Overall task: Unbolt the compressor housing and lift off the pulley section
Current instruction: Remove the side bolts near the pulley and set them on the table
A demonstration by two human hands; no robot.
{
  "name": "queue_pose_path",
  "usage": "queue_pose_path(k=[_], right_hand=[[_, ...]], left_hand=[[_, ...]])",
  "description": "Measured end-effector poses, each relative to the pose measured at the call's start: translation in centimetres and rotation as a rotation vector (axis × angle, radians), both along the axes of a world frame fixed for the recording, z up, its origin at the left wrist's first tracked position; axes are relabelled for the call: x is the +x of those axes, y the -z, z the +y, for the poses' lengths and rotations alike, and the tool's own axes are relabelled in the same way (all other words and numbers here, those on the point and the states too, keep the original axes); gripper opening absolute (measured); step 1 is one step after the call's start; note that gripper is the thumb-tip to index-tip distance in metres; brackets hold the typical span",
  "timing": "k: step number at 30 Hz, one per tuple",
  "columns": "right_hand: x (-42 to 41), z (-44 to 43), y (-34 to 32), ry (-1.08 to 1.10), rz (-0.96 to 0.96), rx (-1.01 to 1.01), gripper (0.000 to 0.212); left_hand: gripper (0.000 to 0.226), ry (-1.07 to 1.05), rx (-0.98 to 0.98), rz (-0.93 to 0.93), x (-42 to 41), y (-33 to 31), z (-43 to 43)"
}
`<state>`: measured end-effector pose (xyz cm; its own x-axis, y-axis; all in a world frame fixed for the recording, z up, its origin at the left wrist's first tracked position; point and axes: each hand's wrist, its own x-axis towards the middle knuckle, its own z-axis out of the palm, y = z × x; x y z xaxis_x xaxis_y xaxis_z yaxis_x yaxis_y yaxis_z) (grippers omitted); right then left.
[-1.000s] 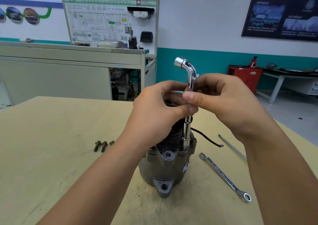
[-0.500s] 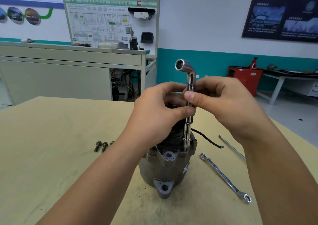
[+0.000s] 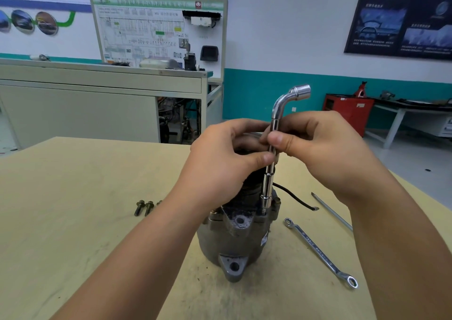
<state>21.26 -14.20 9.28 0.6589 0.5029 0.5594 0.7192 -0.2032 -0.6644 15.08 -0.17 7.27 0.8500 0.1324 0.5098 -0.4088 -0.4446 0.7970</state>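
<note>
On the tan table (image 3: pixel 73 234) the compressor (image 3: pixel 234 241) stands upright at centre. The wrench (image 3: pixel 267 185) rises vertical from its flange at two o'clock; left hand (image 3: pixel 220 170) and right hand (image 3: pixel 325 148) both pinch the shaft, thumb against fingers, right just above left. Loose bolts (image 3: pixel 144 207) lie at nine o'clock. I judge the next twist turns about that upright axis.

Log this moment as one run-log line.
step: unbolting compressor | socket wrench: upright, lower end on compressor flange | left hand: pinches its shaft | right hand: pinches its shaft | bolts: loose on table
</note>
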Motion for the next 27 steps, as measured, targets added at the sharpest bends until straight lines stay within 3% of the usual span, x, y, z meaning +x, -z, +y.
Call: queue_pose_path(k=[4, 8, 13, 27], right_hand=[[-0.09, 0.0, 0.01, -0.021, 0.029, -0.005, 0.006], [-0.15, 0.16, 0.19, -0.022, 0.059, 0.048, 0.018], [-0.08, 0.21, 0.12, -0.014, 0.034, 0.074, 0.007], [-0.52, -0.11, -0.5, -0.048, 0.03, 0.061, 0.023]], left_hand=[[0.036, -0.024, -0.023, 0.0, 0.13, 0.1, -0.08], [0.04, -0.048, -0.036, 0.002, 0.19, 0.15, -0.21], [0.038, -0.046, -0.01, -0.011, 0.23, 0.13, -0.16], [0.036, -0.042, -0.016, -0.011, 0.23, 0.21, -0.13]])
